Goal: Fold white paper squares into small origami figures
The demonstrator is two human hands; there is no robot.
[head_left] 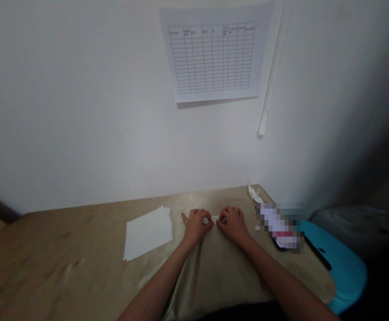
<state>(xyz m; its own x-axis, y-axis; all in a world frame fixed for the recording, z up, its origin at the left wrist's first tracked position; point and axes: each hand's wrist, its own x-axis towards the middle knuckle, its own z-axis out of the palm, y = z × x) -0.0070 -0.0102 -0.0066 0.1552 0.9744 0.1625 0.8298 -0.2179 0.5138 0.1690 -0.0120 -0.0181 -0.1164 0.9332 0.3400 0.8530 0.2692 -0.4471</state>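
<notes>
Between my two hands is a narrow strip of white paper, low over the tabletop. My left hand pinches its left end with thumb and fingertips. At its right end my right hand grips it the same way. Fingers cover much of the strip, so its full shape is hidden. To the left of my left hand lies a stack of white paper sheets with uneven edges.
A brown covered table meets the white wall, where a printed chart hangs. At the right are crumpled paper, a small white scrap, a blurred-out phone-like object, a black pen-like stick and a turquoise stool.
</notes>
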